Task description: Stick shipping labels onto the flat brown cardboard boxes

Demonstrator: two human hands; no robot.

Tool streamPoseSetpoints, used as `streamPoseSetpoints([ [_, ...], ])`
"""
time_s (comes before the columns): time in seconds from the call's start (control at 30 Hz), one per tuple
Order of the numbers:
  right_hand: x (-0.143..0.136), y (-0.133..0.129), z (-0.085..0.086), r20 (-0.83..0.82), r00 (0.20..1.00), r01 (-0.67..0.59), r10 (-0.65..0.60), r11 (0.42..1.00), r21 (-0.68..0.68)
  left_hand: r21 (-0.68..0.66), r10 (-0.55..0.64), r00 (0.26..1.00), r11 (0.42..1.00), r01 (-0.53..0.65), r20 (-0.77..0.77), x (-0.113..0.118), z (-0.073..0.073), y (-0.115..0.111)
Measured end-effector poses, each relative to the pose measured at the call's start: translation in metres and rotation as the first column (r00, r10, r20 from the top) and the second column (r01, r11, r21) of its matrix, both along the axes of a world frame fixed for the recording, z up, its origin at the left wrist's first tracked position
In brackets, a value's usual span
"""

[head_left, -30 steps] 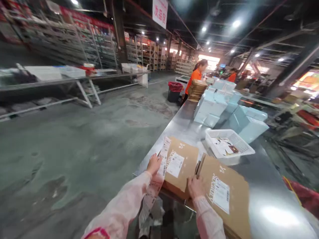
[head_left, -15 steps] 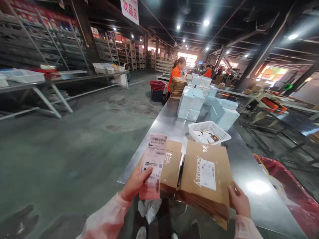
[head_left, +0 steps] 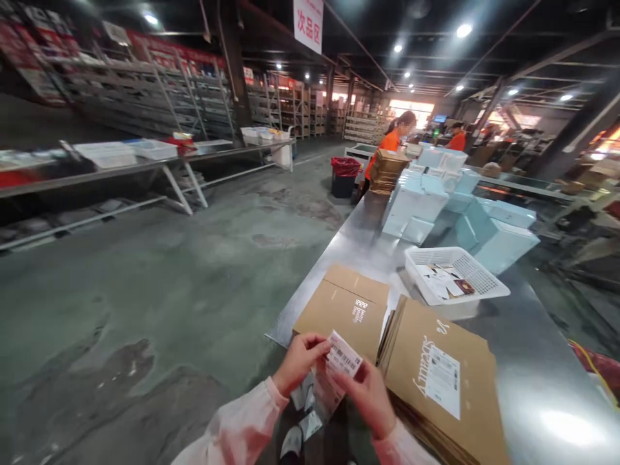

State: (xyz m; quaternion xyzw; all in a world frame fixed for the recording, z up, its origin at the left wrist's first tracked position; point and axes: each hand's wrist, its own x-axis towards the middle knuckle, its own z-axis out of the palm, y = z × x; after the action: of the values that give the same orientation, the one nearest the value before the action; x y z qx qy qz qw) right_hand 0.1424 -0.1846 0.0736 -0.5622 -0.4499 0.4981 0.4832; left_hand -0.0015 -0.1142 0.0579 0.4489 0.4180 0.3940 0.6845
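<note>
My left hand (head_left: 299, 361) and my right hand (head_left: 369, 394) both pinch a white barcode label (head_left: 343, 354) at the near end of a steel table (head_left: 527, 381). The strip of label backing (head_left: 314, 394) hangs down below my hands. Just beyond them lies a flat brown cardboard box (head_left: 345, 309) with a small printed mark. To its right is a stack of flat brown boxes (head_left: 443, 381); the top one bears a white shipping label (head_left: 444, 378).
A white mesh basket (head_left: 455, 280) with cards stands behind the stack. Pale blue boxes (head_left: 426, 200) and a brown carton pile (head_left: 386, 171) are farther along. Two people in orange work at the far end beside a black bin with red liner (head_left: 343, 177). Shelving tables line the left.
My right hand left the edge of the box stack and joined the left on the label. The label strip, held up before, now sits low between both hands.
</note>
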Motion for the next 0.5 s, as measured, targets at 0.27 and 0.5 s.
streamPoseSetpoints([
  [0.27, 0.012, 0.041, 0.006, 0.371, 0.928, -0.021, 0.022, 1.0, -0.006, 0.044, 0.364, 0.931, 0.931, -0.362, -0.028, 0.018, -0.043, -0.001],
  [0.5, 0.043, 0.135, -0.052, 0.695, 0.663, 0.185, -0.278, 0.96, 0.208, -0.206, -0.143, 0.968, 0.961, 0.186, 0.204, 0.007, -0.082, 0.012],
])
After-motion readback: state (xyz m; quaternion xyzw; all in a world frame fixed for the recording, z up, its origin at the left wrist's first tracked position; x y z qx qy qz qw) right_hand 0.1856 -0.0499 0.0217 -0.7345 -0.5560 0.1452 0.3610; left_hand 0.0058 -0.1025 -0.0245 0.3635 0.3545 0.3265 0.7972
